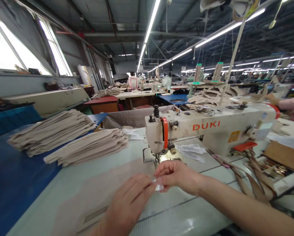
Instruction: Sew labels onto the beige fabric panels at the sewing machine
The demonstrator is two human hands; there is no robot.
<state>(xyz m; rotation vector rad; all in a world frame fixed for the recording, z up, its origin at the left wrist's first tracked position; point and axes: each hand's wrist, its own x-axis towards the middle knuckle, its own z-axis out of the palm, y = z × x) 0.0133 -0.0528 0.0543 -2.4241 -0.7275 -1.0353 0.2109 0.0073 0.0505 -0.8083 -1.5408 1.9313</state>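
Note:
My left hand (127,203) and my right hand (176,175) meet over the pale sewing table (63,183), both pinching a small white label (158,186) between the fingertips. The label sits just in front of the needle area of a cream DUKI sewing machine (210,127). A flat beige fabric piece (92,193) lies on the table under my hands, running toward the presser foot (158,159). More small white labels (192,150) lie beside the machine base.
Two stacks of folded beige fabric pieces (88,147) (50,131) lie at the left, partly on a blue surface (14,183). Beige straps (250,177) hang off the table at right. Another person's sleeve (291,108) shows at far right. Further workstations fill the background.

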